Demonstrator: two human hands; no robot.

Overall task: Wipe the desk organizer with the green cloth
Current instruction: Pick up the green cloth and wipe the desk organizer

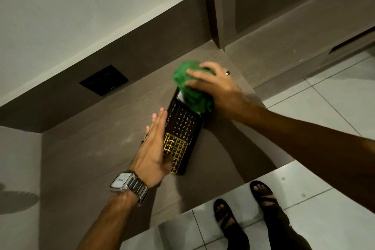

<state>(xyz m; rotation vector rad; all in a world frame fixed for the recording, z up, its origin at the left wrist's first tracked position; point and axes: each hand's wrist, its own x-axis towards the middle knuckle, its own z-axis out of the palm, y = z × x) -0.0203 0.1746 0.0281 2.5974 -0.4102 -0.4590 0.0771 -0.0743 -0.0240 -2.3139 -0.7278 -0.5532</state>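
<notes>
Head view: looking down at both hands on a brown wood-grain desk.
Right hand: fingers spread and curled over the bunched green cloth, gripping it and pressing it down on the far end of the desk organizer; a ring shows on one finger.
Left hand: flat and open, fingers straight and together, laid against the organizer's left long side, grasping nothing.
Watch: metal band, pale square face, on the left wrist.
Desk organizer: black, long and narrow, lying on the desk near its front edge; gold month names and date numbers on its top face, a gold grid at the near end.
Wall socket: black plate set in the brown back panel, well apart from the organizer.
Floor: pale tiles, with two sandalled feet below the desk edge.
</notes>
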